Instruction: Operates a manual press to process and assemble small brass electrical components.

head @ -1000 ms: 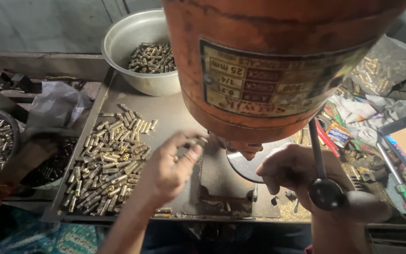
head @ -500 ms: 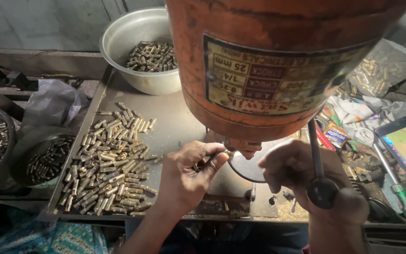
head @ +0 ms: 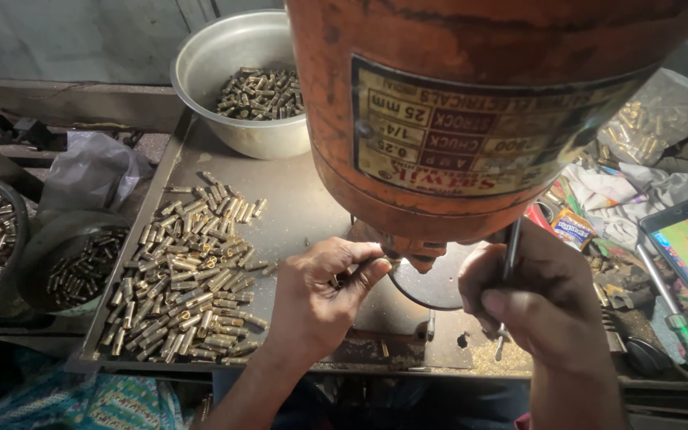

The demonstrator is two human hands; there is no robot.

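Brass piece pinched in the left hand (head: pixel 316 299) lies at three o'clock under the drill spindle (head: pixel 414 259); right hand (head: pixel 539 299) grips the feed lever (head: pixel 511 247).

Piece under machine (head: pixel 471 119), behind fingers (head: pixel 364 275)

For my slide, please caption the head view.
Left hand feeds a small brass piece under an orange drill press; right hand grips its lever.

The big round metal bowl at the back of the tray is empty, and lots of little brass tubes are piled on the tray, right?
Not quite. The head view shows the big round metal bowl holds a heap of small brass tubes; it is not empty. The rest is right: many more little brass tubes lie piled on the flat grey metal tray.
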